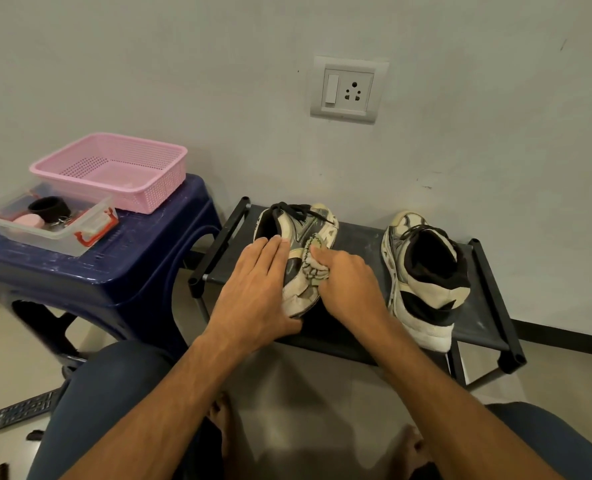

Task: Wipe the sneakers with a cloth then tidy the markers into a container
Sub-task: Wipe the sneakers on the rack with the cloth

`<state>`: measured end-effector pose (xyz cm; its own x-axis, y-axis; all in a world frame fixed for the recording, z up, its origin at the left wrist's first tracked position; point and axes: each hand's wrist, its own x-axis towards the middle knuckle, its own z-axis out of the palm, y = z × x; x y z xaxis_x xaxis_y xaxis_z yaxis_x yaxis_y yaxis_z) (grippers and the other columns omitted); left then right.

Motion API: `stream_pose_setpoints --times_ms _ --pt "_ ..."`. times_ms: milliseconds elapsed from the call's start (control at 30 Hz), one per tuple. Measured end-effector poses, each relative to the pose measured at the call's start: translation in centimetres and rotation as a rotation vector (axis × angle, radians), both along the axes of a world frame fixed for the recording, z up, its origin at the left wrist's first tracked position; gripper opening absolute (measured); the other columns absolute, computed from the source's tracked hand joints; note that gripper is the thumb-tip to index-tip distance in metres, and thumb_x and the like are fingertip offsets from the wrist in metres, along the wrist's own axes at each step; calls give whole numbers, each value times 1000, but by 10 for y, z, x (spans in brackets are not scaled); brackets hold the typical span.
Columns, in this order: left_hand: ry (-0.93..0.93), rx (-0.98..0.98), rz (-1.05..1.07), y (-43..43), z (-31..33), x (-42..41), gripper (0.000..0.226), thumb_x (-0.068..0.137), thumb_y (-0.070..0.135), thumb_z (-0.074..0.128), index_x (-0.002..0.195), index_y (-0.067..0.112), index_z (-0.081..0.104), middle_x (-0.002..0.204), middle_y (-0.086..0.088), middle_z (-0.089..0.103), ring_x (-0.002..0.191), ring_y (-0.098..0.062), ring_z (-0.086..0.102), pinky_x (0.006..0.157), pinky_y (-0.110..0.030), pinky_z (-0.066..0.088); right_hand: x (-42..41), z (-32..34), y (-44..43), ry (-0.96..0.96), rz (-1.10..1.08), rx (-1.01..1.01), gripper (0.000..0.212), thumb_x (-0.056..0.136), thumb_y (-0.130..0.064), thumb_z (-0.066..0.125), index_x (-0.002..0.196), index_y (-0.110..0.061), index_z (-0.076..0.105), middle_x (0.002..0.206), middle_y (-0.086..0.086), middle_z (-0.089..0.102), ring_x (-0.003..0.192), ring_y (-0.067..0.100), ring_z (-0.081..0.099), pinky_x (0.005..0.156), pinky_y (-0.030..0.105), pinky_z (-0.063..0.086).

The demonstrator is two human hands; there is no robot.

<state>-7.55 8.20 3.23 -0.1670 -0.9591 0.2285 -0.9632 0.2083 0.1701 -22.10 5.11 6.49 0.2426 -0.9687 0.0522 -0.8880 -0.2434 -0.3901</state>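
Left hand: fingers straight and together, pressed flat on the near sneaker.
Right hand: fingers curled round a bunched cloth, holding it against that shoe's side.
Near sneaker: between both hands, tipped on its side on the dark rack, laces toward the wall.
Second sneaker: upright, just right of the right hand, on the same rack.
Blue stool: left of the left hand, carrying a pink basket and a clear box; what the box holds is unclear.
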Motion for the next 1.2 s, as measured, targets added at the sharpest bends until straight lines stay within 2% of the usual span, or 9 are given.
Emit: stream_pose_setpoints --times_ms 133,300,367,467,600,767,967,1067,1200 --pt "17 -15 -14 -1 -2 -2 109 77 54 70 154 12 5 161 -7 7 148 -21 -1 114 -29 -9 3 1 35 123 146 -34 39 96 -17 52 134 -22 49 125 2 56 112 22 54 90 32 46" --pt "-28 -33 -38 -2 2 -7 114 73 56 73 155 11 7 161 -7 9 147 -22 1 113 -28 -9 -1 6 13 108 -36 -2 37 98 -15 47 135 -19 49 122 5 61 109 24 57 82 31 46" --pt "-25 -15 -46 -1 2 -8 112 75 53 73 155 11 6 161 -7 8 148 -22 0 114 -29 -9 4 9 27 170 30 15 33 97 -17 49 130 -17 49 122 6 58 110 23 56 79 30 43" --pt "-4 -29 -47 0 0 -7 110 76 50 74 155 12 6 161 -6 7 148 -22 0 113 -28 -10 8 5 49 239 131 -12 39 95 -21 55 134 -17 47 131 5 50 117 24 50 91 35 46" --pt "-1 -46 -19 -3 1 -9 110 74 54 73 154 11 11 160 -8 12 147 -23 5 112 -28 -8 5 9 23 207 -17 4 31 97 -16 50 128 -14 50 126 7 53 111 27 52 77 34 43" --pt "-51 -36 -58 0 -2 -9 110 76 48 76 154 9 10 161 -9 11 148 -25 5 113 -29 -9 14 7 56 247 97 0 41 97 -22 53 136 -17 46 132 7 47 118 26 47 92 37 46" --pt "22 -18 17 -4 -1 -8 110 76 58 69 155 14 7 162 -5 6 147 -21 -1 110 -26 -10 4 2 31 220 47 -67 44 96 -20 54 139 -23 46 137 4 46 117 26 50 86 36 48" --pt "26 4 27 -1 -4 -8 115 70 58 72 155 16 6 162 -2 6 147 -20 -1 113 -27 -7 -13 -4 8 52 -110 61 38 98 -15 47 134 -23 56 123 6 61 104 29 60 78 35 49" --pt "51 49 77 -4 -4 2 123 65 66 73 155 20 3 162 2 2 147 -19 -3 118 -33 1 -28 -1 -4 -173 -201 111 62 87 2 42 138 -31 53 127 9 64 95 34 66 83 44 55"
